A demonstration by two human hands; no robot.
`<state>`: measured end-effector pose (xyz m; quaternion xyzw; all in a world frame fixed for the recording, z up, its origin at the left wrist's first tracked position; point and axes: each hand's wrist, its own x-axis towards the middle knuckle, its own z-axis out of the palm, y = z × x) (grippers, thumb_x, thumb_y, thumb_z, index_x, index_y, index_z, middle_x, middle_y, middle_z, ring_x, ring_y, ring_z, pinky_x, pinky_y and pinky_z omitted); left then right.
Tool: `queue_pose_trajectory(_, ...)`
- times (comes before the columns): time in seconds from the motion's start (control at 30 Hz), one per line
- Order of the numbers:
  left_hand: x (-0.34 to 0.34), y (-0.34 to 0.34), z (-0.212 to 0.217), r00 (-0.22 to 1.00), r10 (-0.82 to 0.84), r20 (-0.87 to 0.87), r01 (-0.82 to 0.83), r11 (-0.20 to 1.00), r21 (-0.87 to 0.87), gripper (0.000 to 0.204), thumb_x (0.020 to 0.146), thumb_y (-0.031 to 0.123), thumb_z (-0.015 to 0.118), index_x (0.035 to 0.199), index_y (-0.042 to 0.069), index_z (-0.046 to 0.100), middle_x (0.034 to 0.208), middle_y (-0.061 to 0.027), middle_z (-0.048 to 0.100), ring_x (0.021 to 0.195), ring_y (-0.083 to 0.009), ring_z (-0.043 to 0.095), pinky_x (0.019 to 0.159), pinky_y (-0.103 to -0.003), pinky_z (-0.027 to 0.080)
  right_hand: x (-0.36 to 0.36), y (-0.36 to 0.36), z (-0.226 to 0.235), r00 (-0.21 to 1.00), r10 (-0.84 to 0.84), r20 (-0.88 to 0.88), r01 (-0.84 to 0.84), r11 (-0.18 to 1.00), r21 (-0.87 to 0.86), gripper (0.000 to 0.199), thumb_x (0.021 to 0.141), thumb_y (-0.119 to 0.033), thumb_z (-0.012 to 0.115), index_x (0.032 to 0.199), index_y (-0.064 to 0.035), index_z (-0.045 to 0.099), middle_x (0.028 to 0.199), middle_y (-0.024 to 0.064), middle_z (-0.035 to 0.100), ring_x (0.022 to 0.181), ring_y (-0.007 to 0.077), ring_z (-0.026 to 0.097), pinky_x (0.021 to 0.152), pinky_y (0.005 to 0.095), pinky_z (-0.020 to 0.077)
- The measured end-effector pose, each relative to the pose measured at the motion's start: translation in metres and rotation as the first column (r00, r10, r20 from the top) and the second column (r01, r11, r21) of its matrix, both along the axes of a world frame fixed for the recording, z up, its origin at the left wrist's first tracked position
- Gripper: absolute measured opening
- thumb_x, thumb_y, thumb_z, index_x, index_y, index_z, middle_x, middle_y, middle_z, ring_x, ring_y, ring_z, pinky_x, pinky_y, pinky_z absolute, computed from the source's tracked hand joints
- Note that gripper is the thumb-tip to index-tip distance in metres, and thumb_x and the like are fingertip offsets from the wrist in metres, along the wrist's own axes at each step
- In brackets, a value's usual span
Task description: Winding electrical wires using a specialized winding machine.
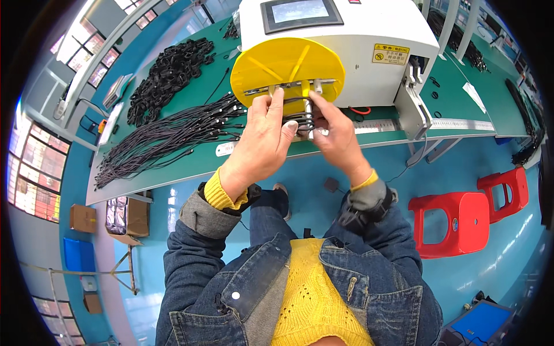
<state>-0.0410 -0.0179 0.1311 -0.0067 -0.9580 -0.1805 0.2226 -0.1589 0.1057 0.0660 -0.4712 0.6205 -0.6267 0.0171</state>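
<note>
Denim sleeves (193, 259) led to the left hand (259, 137), half-curled, thumb on looped black cable (301, 121), and the right hand (339, 137), fingers bent beside the loops; whether either gripped was unclear. Beyond was a yellow disc (268, 60) on a white machine (369, 32).

2 hands (258, 140) (341, 141) touch black cable (300, 123) by a yellow disc (288, 57).

Right: red stool (471, 216), second stool (515, 189) just beside, on blue floor (490, 277) | Left: brown box (83, 218) near blue bin (79, 255), barred window (37, 164)
</note>
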Motion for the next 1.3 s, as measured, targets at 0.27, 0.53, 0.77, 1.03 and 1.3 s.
queue_pose_trajectory(0.27,-0.002,0.012,-0.017,0.972,0.045,-0.229,-0.081,0.985,-0.152,0.046,0.081,0.015,0.055,0.118,-0.007,0.038,0.1,-0.0233,0.046,0.089,-0.0383,0.049,0.076,-0.044,0.043,0.04,-0.021,-0.009,0.918,-0.395,-0.045,0.384,0.911,-0.151,0.04,0.077,-0.002,0.058,0.111,0.0032,0.039,0.083,0.0164,0.062,0.073,0.0294,0.063,0.065,0.0341,0.0501)
queue_pose_trajectory(0.53,0.005,0.016,-0.013,0.987,0.029,-0.156,-0.057,0.982,-0.178,0.031,0.079,0.014,0.057,0.101,-0.003,0.043,0.086,-0.0188,0.049,0.072,-0.0356,0.055,0.06,-0.042,0.047,0.047,-0.011,0.006,0.904,-0.423,-0.063,0.424,0.906,0.002,0.029,0.076,-0.001,0.057,0.1,0.0009,0.041,0.076,0.0198,0.06,0.067,0.0371,0.06,0.058,0.039,0.0483)
queue_pose_trajectory(0.77,0.053,0.048,-0.034,0.991,0.121,0.064,-0.123,0.992,0.035,0.027,0.082,0.02,0.054,0.096,-0.001,0.045,0.088,-0.0195,0.051,0.078,-0.0374,0.055,0.06,-0.04,0.047,0.071,0.021,-0.022,0.923,-0.294,-0.25,0.348,0.913,0.213,0.021,0.074,-0.001,0.056,0.09,-0.0007,0.042,0.067,0.0201,0.056,0.065,0.0389,0.058,0.054,0.0419,0.0458)
queue_pose_trajectory(1.03,0.041,-0.016,-0.098,0.89,-0.319,0.325,-0.358,-0.051,0.932,0.053,0.091,0.045,0.039,0.107,-0.005,0.049,0.099,-0.017,0.059,0.083,-0.0321,0.062,0.06,-0.033,0.052,0.072,0.015,-0.055,0.999,0.028,-0.034,-0.019,0.967,0.253,0.015,0.078,-0.001,0.052,0.088,-0.001,0.041,0.066,0.0211,0.055,0.065,0.0412,0.055,0.053,0.0473,0.0407)
queue_pose_trajectory(1.3,0.044,-0.011,-0.079,0.556,-0.699,0.45,-0.497,0.154,0.854,0.056,0.091,0.047,0.039,0.109,-0.005,0.049,0.096,-0.0152,0.059,0.085,-0.0287,0.064,0.062,-0.036,0.056,0.072,0.01,-0.087,0.989,0.07,-0.131,-0.028,0.955,0.296,0.017,0.079,-0.005,0.052,0.085,0.0012,0.037,0.061,0.0215,0.056,0.061,0.0418,0.055,0.051,0.0488,0.041)
